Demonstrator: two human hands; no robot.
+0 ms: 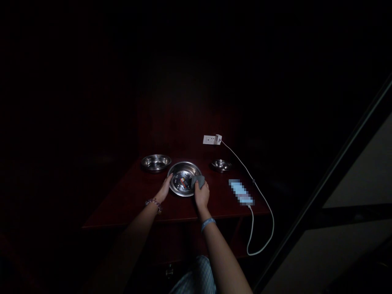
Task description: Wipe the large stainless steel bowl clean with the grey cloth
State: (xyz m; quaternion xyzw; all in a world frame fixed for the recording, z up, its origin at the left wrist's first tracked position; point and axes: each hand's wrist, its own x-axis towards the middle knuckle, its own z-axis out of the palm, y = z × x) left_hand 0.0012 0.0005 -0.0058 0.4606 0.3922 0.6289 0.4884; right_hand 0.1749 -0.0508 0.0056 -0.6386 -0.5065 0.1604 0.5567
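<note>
A round steel plate (180, 173) lies on a dark red table (128, 204) in front of me. My left hand (165, 188) grips the plate's left rim, fingers closed on it; a beaded bracelet is on that wrist. At the plate's right rim my right hand (202, 194) presses a grey cloth (198, 181) against the metal. That wrist carries a light blue band.
A steel bowl (156, 162) stands at the back left and a smaller steel dish (221, 165) at the back right. A phone (241, 192) lies to the right, joined by a white cable (263, 204) to a white power strip (212, 139). The surroundings are dark.
</note>
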